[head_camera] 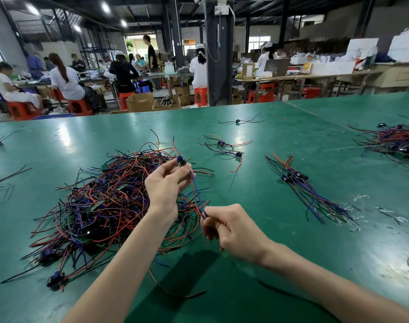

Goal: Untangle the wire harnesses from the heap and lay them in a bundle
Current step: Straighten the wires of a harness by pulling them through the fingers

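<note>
Over the heap, hands apparently pinch one harness.

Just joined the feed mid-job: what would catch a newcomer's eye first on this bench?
First, the tangled heap of red, black and blue wire harnesses, left of centre on the green table. Above it, the left hand pinches the held harness by its connector while the right hand grips its wires lower down. A small straightened bundle lies to the right.

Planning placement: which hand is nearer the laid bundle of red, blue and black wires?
Right. Right hand is left of the bundle; left hand is farther left, above the tangled heap.
</note>
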